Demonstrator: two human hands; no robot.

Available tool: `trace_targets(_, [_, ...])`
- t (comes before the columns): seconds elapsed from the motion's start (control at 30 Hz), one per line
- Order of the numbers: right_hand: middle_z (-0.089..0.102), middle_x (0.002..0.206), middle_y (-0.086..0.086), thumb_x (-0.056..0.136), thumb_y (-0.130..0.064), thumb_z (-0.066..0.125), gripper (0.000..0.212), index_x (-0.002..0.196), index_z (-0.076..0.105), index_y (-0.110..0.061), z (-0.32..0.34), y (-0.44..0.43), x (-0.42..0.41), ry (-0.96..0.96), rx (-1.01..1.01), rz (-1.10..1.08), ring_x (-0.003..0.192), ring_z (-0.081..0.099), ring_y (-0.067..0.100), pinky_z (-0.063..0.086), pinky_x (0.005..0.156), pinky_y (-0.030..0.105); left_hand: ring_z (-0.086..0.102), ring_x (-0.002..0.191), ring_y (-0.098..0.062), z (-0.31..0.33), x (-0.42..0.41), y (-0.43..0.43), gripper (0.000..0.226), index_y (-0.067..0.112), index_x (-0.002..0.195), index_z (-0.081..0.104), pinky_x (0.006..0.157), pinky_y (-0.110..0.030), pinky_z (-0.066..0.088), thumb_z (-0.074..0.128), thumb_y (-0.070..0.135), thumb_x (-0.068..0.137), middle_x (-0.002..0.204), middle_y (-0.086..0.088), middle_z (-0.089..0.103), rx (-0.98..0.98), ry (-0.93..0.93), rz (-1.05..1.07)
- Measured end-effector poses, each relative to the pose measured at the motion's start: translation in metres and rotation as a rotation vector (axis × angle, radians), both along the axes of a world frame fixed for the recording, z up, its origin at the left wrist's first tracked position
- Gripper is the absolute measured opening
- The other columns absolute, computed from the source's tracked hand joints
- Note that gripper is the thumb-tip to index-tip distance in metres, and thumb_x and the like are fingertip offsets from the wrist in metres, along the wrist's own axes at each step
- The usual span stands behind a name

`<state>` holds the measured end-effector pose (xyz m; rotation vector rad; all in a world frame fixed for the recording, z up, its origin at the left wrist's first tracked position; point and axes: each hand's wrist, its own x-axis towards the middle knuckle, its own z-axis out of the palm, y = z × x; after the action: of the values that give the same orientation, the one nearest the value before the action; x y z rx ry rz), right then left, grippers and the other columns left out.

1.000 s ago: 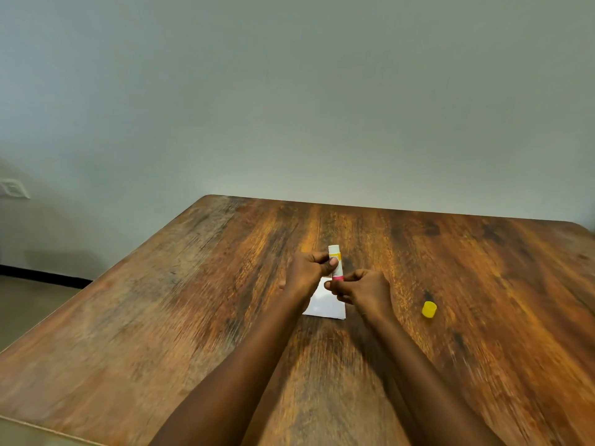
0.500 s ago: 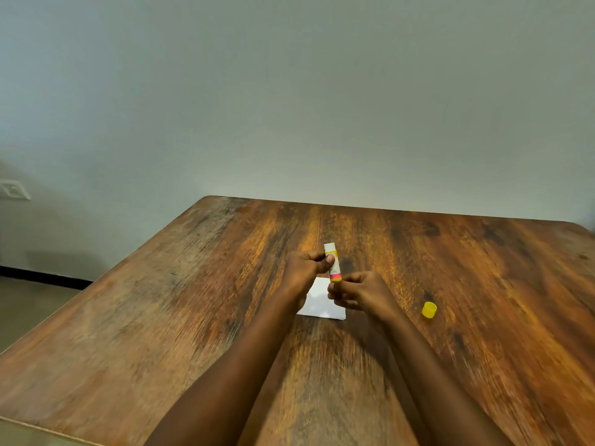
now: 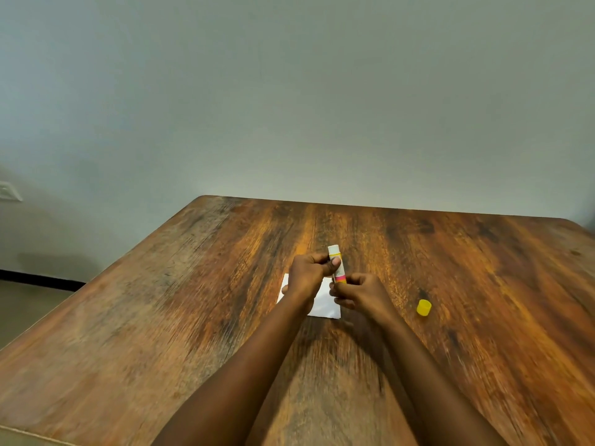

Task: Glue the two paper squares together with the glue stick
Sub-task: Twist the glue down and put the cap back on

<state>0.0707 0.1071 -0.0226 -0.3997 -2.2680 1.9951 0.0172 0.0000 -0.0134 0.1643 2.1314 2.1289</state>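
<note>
Both hands hold the uncapped glue stick (image 3: 336,263) upright above the middle of the wooden table (image 3: 161,317). My left hand (image 3: 308,274) grips its white upper body, thumb across the tube. My right hand (image 3: 357,292) pinches the pink and yellow base from below. Under the hands lies white paper (image 3: 325,302), partly hidden by them; I cannot tell whether it is one square or two. The glue stick's yellow cap (image 3: 423,307) stands on the table to the right of my right hand.
The table's left edge (image 3: 96,284) runs diagonally toward the far corner, with floor beyond it. A plain wall (image 3: 289,107) stands behind the far edge. A wall socket (image 3: 9,191) is at the far left.
Both hands stay on the glue stick in nearly the same place. The stick tilts slightly between frames, and more of the paper's left side shows now.
</note>
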Motion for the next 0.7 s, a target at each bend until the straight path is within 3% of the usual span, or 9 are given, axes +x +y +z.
trace_targets(0.13, [0.073, 0.076, 0.017, 0.071, -0.007, 0.077, 0.006, 0.067, 0.072, -0.008, 0.001, 0.005, 0.0, 0.011, 0.084, -0.083, 0.073, 0.069, 0.025, 0.057, 0.073, 0.035, 0.064, 0.104, -0.022, -0.004, 0.002, 0.005, 0.028, 0.001, 0.111, 0.067, 0.09, -0.037, 0.051, 0.066, 0.008, 0.084, 0.112, -0.012, 0.07, -0.029, 0.001, 0.014])
trace_targets(0.2, [0.071, 0.07, 0.011, 0.067, -0.013, 0.082, 0.015, 0.061, 0.069, -0.013, 0.0, 0.003, 0.0, -0.003, 0.219, -0.162, 0.062, 0.066, 0.018, 0.053, 0.062, 0.03, 0.064, 0.107, -0.025, -0.005, 0.004, 0.009, 0.028, 0.0, 0.11, 0.068, 0.093, -0.039, 0.05, 0.066, 0.009, 0.084, 0.112, -0.015, 0.07, -0.059, 0.034, 0.034])
trace_targets(0.27, [0.071, 0.071, 0.011, 0.066, -0.019, 0.083, 0.018, 0.064, 0.068, -0.009, -0.003, -0.001, 0.0, -0.015, 0.333, -0.254, 0.061, 0.065, 0.018, 0.048, 0.056, 0.029, 0.065, 0.105, -0.026, -0.008, 0.007, 0.015, 0.027, 0.0, 0.107, 0.069, 0.088, -0.035, 0.051, 0.067, 0.01, 0.083, 0.108, -0.015, 0.071, -0.058, 0.051, 0.044])
trace_targets(0.33, [0.071, 0.077, 0.014, 0.067, -0.023, 0.083, 0.028, 0.077, 0.069, -0.001, -0.006, -0.002, 0.001, -0.013, 0.358, -0.309, 0.072, 0.068, 0.026, 0.052, 0.064, 0.038, 0.067, 0.099, -0.022, -0.009, 0.011, 0.021, 0.027, 0.002, 0.106, 0.071, 0.074, -0.023, 0.051, 0.069, 0.015, 0.082, 0.105, -0.014, 0.072, -0.069, 0.059, 0.055])
trace_targets(0.4, [0.071, 0.083, 0.016, 0.067, -0.029, 0.082, 0.038, 0.086, 0.068, 0.001, -0.006, 0.002, 0.003, -0.033, 0.365, -0.261, 0.079, 0.068, 0.029, 0.054, 0.073, 0.044, 0.067, 0.093, -0.015, -0.011, 0.014, 0.025, 0.029, 0.006, 0.106, 0.071, 0.066, -0.015, 0.047, 0.07, 0.02, 0.081, 0.106, -0.011, 0.073, -0.093, 0.053, 0.063])
trace_targets(0.5, [0.068, 0.08, 0.01, 0.066, -0.035, 0.083, 0.042, 0.085, 0.065, -0.001, 0.001, 0.016, 0.007, -0.105, 0.449, -0.106, 0.076, 0.064, 0.023, 0.051, 0.069, 0.037, 0.064, 0.094, -0.012, -0.015, 0.015, 0.025, 0.034, 0.01, 0.108, 0.071, 0.069, -0.018, 0.047, 0.071, 0.028, 0.08, 0.111, -0.007, 0.071, -0.08, -0.008, 0.059])
trace_targets(0.6, [0.065, 0.081, 0.003, 0.068, -0.027, 0.082, 0.032, 0.086, 0.065, -0.007, 0.008, 0.043, 0.011, -0.122, 0.574, 0.008, 0.074, 0.058, 0.015, 0.043, 0.062, 0.025, 0.059, 0.109, -0.017, -0.019, 0.012, 0.023, 0.041, 0.011, 0.11, 0.07, 0.088, -0.032, 0.045, 0.073, 0.034, 0.076, 0.117, -0.005, 0.069, -0.059, -0.066, 0.054])
trace_targets(0.67, [0.067, 0.095, 0.002, 0.075, -0.016, 0.076, 0.023, 0.095, 0.066, -0.011, 0.012, 0.064, 0.014, -0.138, 0.664, 0.023, 0.076, 0.06, 0.01, 0.048, 0.065, 0.021, 0.057, 0.11, -0.016, -0.019, 0.011, 0.022, 0.045, 0.01, 0.112, 0.069, 0.082, -0.027, 0.041, 0.074, 0.033, 0.075, 0.12, -0.005, 0.067, -0.03, -0.085, 0.022])
trace_targets(0.7, [0.067, 0.102, 0.004, 0.08, -0.009, 0.07, 0.021, 0.101, 0.066, -0.012, 0.012, 0.073, 0.016, -0.159, 0.722, -0.009, 0.079, 0.063, 0.01, 0.053, 0.069, 0.025, 0.057, 0.106, -0.014, -0.018, 0.011, 0.022, 0.045, 0.009, 0.113, 0.068, 0.079, -0.024, 0.04, 0.075, 0.033, 0.075, 0.121, -0.005, 0.067, -0.028, -0.091, 0.003])
